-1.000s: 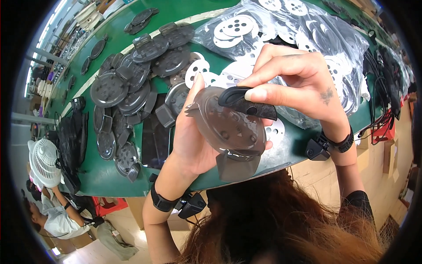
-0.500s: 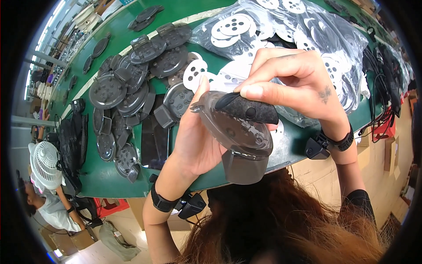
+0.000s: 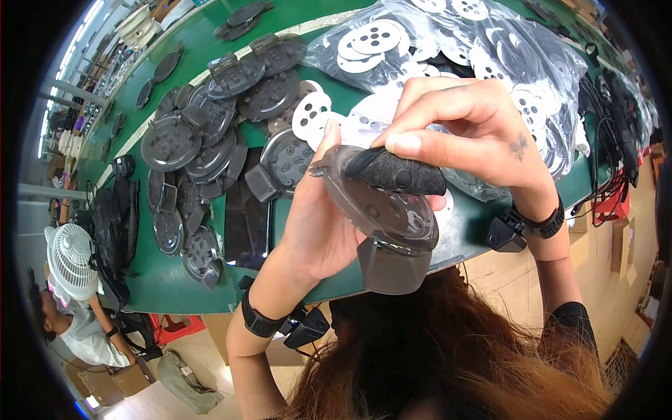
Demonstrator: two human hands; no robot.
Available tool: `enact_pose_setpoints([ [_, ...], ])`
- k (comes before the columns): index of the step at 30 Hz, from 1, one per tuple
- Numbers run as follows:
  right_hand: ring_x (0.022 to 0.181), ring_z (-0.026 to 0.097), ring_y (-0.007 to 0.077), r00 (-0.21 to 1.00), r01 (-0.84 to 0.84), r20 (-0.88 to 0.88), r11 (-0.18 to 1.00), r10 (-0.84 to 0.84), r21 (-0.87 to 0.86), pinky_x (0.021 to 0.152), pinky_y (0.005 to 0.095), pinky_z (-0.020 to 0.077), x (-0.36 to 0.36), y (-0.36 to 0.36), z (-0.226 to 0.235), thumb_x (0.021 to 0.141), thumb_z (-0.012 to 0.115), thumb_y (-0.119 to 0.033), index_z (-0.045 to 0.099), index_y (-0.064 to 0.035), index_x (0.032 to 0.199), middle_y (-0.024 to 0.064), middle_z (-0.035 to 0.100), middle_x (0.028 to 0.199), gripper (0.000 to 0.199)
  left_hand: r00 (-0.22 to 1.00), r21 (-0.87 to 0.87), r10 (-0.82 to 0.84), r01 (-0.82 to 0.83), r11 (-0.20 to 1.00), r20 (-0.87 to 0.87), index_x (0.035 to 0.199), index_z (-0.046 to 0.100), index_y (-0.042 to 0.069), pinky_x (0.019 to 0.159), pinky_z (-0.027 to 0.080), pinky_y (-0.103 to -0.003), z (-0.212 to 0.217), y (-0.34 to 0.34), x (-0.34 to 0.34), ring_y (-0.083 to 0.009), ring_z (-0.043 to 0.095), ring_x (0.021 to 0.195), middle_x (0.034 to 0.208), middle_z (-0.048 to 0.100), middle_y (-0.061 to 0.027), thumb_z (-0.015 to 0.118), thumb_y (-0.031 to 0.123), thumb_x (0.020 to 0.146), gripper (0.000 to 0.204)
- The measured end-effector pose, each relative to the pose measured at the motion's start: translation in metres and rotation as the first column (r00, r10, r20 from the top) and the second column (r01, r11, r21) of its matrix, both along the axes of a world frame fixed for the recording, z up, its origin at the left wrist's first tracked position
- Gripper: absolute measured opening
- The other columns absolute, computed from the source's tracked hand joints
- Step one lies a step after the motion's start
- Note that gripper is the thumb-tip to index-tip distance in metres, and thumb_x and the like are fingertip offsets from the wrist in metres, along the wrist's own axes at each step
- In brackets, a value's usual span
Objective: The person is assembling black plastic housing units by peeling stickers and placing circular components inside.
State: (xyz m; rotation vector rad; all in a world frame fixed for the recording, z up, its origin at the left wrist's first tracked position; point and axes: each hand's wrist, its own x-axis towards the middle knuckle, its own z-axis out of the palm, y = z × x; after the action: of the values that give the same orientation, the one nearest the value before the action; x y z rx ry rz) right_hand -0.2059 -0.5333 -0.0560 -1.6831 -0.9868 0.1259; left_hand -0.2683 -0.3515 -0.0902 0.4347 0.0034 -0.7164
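Over the green desk (image 3: 157, 290), the fingers of the left hand (image 3: 315, 227) cradle a smoky-grey, round translucent plastic shell (image 3: 383, 222), probably light, stiff, slick and best gripped by its rim, while the right hand (image 3: 472, 133) pinches a curved black pad (image 3: 413, 179), likely soft.

A smoky plastic cover (image 3: 388, 231) and a bent dark pad (image 3: 386, 176), held up at a green desk (image 3: 164, 287).
The left hand (image 3: 322, 227) supports the tilted cover; the right hand (image 3: 469, 129) pinches the pad over its upper part. Similar covers (image 3: 169, 143) lie heaped to the left, a clear bag (image 3: 325, 56) of white discs (image 3: 376, 36) beyond, a white fan (image 3: 72, 260) far left.
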Motion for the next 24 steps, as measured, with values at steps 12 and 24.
enact_pose_setpoints([
  [12, 0.072, 0.058, 0.0162, 0.981, -0.029, 0.19, 0.999, 0.035, -0.034, 0.064, 0.026, 0.0447, 0.0006, -0.0009, 0.0044, 0.078, 0.065, -0.002, 0.068, 0.0007, 0.086, 0.0094, 0.063, 0.077, 0.009, 0.999, -0.017, -0.008, 0.008, 1.0, -0.046, 0.128, 0.04, 0.001, 0.084, 0.052, -0.045, -0.0017, -0.0008, -0.0016, -0.042, 0.057, 0.101, 0.115, 0.055, -0.02, 0.021, 0.061, 0.091, 0.072],
  [24, 0.073, 0.059, 0.0189, 0.97, -0.019, 0.241, 1.0, 0.023, -0.019, 0.067, 0.0274, 0.0451, -0.0037, 0.0011, 0.0042, 0.071, 0.072, -0.005, 0.068, -0.0013, 0.093, 0.0089, 0.062, 0.08, 0.023, 0.992, -0.207, -0.024, -0.002, 0.978, -0.123, 0.124, 0.044, 0.001, 0.082, 0.052, -0.046, -0.0099, -0.001, 0.0013, -0.0399, 0.058, 0.1, 0.113, 0.055, -0.0211, 0.02, 0.063, 0.09, 0.074],
])
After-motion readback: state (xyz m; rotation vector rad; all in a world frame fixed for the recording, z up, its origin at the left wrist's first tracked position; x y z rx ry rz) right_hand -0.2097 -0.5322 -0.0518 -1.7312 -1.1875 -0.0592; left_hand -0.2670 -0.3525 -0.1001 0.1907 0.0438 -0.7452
